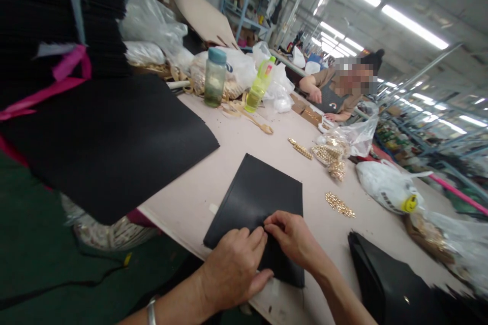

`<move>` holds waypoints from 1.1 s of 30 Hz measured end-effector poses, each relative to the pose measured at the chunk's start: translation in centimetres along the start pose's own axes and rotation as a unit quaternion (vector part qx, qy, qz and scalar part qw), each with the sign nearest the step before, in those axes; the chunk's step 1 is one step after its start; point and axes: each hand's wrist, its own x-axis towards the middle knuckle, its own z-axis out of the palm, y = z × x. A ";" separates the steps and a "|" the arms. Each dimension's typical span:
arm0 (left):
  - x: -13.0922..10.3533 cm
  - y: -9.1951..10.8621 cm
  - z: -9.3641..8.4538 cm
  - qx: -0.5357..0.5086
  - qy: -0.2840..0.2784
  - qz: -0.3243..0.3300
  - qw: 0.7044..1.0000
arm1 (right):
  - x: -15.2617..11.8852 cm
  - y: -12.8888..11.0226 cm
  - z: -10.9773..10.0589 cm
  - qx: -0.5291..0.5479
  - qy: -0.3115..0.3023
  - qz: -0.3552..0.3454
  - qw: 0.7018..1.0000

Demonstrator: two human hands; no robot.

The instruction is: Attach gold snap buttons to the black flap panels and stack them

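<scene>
Resting on the black panel (263,188), the left hand (238,261) has its thumb spread. At its right, the right hand (293,237) pinches narrowly, any contents hidden.

- Black rectangular leather-like panel (261,190): smooth, soft sheen.
- Pale pinkish-beige flat worktop (247,132) under the panel: smooth, matt.
- Small gold metal-looking pieces (339,205) right of the panel: glossy.
- White plastic bag (383,183) farther right of the panel: crinkled, shiny.
- Yellow-green plastic bottle (259,85) beyond the panel: translucent, glossy.
</scene>
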 end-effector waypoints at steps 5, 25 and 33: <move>0.1 -0.1 -0.1 -0.006 0.004 0.003 1.000 | 0.7 0.2 -0.1 -0.013 -0.006 0.031 0.999; -0.1 -0.4 0.7 0.015 0.070 0.009 0.997 | 2.9 -1.8 -0.9 -0.061 -0.062 0.167 0.982; 0.4 -1.3 1.6 0.066 0.191 0.079 0.976 | -1.3 1.9 -2.3 -0.195 0.198 0.214 0.937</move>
